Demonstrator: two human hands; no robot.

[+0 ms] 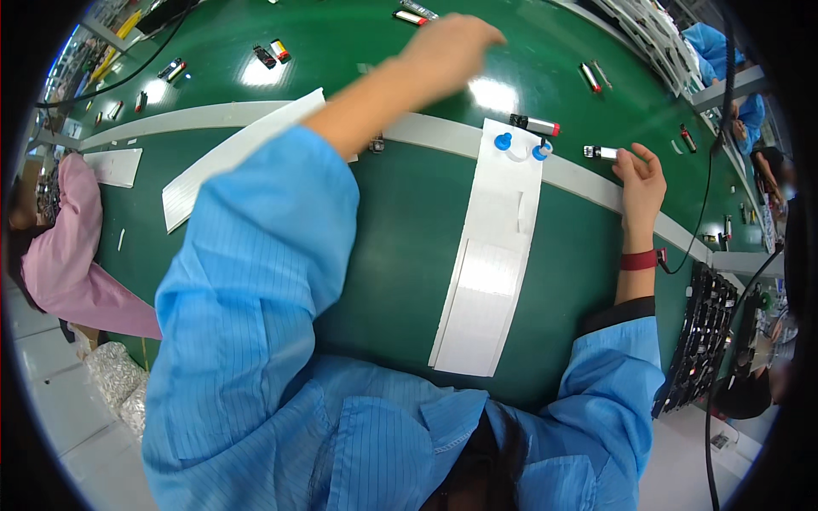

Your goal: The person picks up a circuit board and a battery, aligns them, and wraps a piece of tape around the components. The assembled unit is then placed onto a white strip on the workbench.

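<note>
My right hand, with a dark red band at its wrist, pinches a small white cylindrical part with a dark, metallic end between thumb and fingers. My left hand reaches far across the green table and is smeared by motion; its fingers do not show clearly. Beside its knuckles lies a small red-and-white cylinder. Between my arms lies a long white strip with two blue round pieces at its far end. Just beyond that end rests a black, white and red cylindrical part.
A pale raised rail crosses the green table. Several small cylindrical parts, such as a red-and-white one, lie beyond it. A white sheet lies under my left arm. Black trays stand at right. A co-worker's pink sleeve is at left.
</note>
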